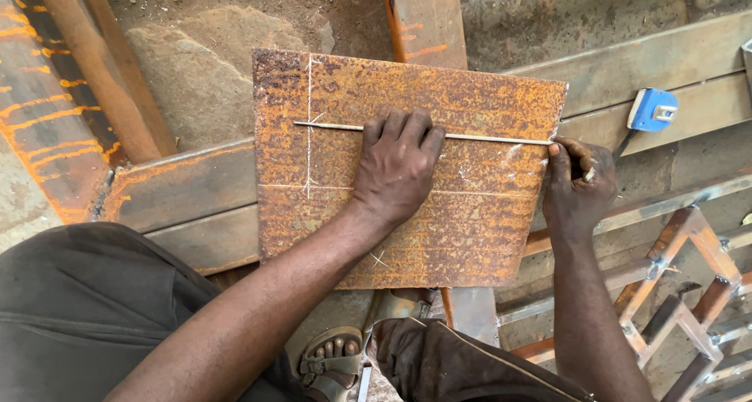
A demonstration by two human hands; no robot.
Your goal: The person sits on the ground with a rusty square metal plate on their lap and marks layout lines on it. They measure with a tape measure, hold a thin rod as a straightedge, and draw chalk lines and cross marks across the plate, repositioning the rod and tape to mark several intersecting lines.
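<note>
The thin straight rod lies across the rusty steel plate, its long axis running side to side, from near the chalk cross line at my left to the plate's right edge. My left hand is on top of it near its middle: the fingers are slightly spread and press the rod flat against the plate. The right end of the rod comes out just beyond these fingers and meets my right hand, whose fingers are pressed together, pinching a small marker at the rod's tip. The right hand is therefore nearer to the end, the left to the middle. Beyond the right hand, on a steel beam, lies a blue tape measure.
</note>
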